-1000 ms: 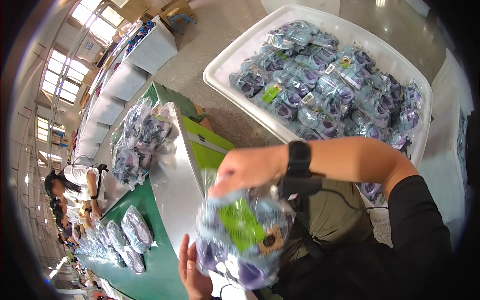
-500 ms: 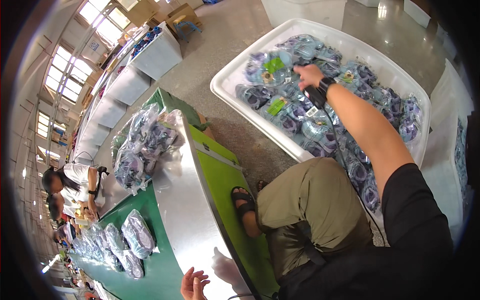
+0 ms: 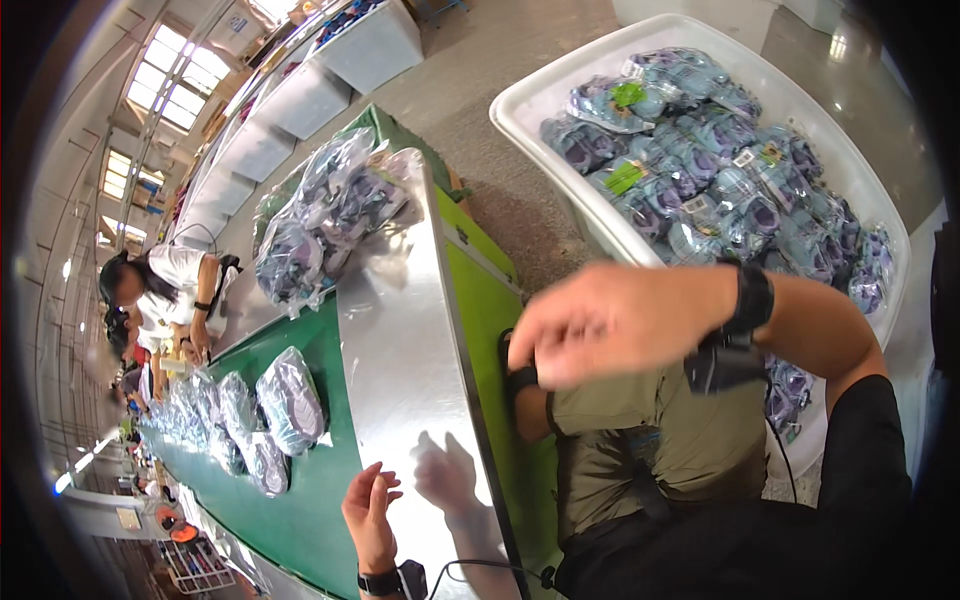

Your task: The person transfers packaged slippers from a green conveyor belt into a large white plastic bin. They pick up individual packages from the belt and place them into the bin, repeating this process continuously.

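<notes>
We note bagged shoes (image 3: pixel 290 400) lying on green belt (image 3: pixel 300 500). Left hand (image 3: pixel 368 510) over steel bench (image 3: pixel 400 330), grip spread, empty. Right hand (image 3: pixel 615 320) mid-air, grip loosely curled, holding nothing. White tub (image 3: pixel 530 100) of bagged pairs (image 3: pixel 700 170) far right, well filled; much left.

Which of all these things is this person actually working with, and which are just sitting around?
In use:
- right hand, empty, in front of the white tub
- bagged purple shoes in that tub
- left hand, open above the steel table edge

Lying about:
- bag pile
- bags on green belt
- white bins
</notes>
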The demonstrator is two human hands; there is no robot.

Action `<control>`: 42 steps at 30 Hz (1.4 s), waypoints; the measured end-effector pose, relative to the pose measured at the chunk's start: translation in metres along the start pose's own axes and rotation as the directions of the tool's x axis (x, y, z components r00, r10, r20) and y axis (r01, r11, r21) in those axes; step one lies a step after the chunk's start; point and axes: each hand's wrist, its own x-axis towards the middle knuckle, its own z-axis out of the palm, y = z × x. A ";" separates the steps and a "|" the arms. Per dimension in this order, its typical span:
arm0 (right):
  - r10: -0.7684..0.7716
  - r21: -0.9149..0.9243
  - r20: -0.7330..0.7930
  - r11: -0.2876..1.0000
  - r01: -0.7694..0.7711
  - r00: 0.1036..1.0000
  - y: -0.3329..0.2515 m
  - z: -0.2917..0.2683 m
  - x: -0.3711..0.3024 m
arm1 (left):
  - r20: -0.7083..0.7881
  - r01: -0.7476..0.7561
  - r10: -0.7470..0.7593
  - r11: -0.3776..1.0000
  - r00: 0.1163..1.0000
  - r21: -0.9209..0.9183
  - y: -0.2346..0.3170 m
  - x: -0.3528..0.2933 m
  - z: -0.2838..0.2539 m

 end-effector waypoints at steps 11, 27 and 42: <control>0.080 -0.503 0.211 0.864 0.038 0.974 0.061 0.047 0.024 | -0.209 -0.136 0.238 0.901 0.948 0.412 -0.016 0.086 -0.046; 0.320 -0.722 0.251 0.690 -0.043 0.914 0.069 0.035 0.040 | -0.341 0.305 -0.249 0.945 0.906 0.119 -0.085 0.242 -0.164; 0.263 -0.733 0.259 0.680 0.012 0.929 0.073 0.048 0.043 | -0.282 -0.231 0.150 0.931 0.948 -0.282 -0.085 0.043 -0.077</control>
